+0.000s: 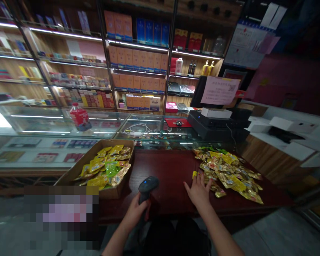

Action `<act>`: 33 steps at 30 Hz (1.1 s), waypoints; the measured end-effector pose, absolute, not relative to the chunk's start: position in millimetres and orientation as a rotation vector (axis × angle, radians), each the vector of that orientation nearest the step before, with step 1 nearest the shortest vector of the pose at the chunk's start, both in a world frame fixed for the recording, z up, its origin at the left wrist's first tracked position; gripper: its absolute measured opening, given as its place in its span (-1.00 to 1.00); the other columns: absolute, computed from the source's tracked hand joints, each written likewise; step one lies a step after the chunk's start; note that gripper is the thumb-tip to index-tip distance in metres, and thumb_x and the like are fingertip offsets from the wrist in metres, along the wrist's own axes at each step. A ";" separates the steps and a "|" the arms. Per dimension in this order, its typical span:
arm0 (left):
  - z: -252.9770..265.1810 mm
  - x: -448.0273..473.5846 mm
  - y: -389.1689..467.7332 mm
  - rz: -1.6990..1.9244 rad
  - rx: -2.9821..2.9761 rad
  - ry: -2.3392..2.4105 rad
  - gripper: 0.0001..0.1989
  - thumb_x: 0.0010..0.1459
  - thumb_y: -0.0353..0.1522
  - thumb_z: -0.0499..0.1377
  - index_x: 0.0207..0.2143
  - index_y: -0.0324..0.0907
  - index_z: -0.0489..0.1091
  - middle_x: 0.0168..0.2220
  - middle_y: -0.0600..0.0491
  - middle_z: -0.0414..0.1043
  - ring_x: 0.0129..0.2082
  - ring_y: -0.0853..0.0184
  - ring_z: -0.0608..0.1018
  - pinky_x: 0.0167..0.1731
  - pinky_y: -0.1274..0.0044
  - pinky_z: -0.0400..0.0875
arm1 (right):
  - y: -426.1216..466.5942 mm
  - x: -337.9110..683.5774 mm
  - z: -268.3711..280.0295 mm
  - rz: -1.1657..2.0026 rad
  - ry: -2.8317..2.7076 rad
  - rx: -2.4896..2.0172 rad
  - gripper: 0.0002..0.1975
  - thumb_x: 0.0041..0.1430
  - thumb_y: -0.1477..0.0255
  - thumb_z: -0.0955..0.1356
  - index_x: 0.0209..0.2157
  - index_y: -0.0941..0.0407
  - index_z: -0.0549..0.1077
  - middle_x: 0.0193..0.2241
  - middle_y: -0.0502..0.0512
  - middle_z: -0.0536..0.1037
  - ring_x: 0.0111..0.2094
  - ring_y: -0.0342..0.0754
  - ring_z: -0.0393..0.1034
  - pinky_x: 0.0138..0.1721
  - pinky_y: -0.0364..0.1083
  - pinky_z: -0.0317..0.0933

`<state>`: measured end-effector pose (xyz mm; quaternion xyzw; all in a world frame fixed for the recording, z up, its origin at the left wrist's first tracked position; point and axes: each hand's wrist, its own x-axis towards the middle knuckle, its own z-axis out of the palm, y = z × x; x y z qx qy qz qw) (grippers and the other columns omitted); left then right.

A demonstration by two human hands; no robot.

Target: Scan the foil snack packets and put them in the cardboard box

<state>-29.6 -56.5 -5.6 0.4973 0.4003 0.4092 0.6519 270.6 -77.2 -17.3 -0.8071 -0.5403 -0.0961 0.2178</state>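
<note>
My left hand (138, 210) is wrapped round the handle of a black barcode scanner (148, 185), whose head shows a small blue light. Fingers apart, my right hand (199, 190) reaches over the dark red tabletop (165, 170), at the near left edge of a heap of snack packets (224, 167). The packets are gold and yellow, with some green at the back. A small yellow piece (194, 174) shows by its fingertips; whether they touch it I cannot tell. To the left stands an open cardboard box (120, 192) with yellow, gold and green packets inside.
Behind the table runs a glass display counter (104, 124) bearing a red-wrapped bottle (79, 116), a white cable (137, 128) and a mouse (179, 123) on a red pad. A monitor (198, 90) stands at the back right. Lit shelves hold orange boxes (138, 60). A blurred patch covers the lower left.
</note>
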 end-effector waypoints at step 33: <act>-5.6 -31.7 -53.7 0.852 1.183 0.844 -0.57 0.02 -0.07 0.34 -0.27 -0.19 0.35 -0.64 0.19 0.38 -0.79 0.45 0.35 -0.77 0.63 0.17 | -23.6 221.8 -2.5 0.909 -0.713 -1.497 -0.57 0.06 0.04 0.44 -0.16 0.06 0.54 -0.32 0.07 0.66 -0.35 0.03 0.56 -0.43 -0.11 0.35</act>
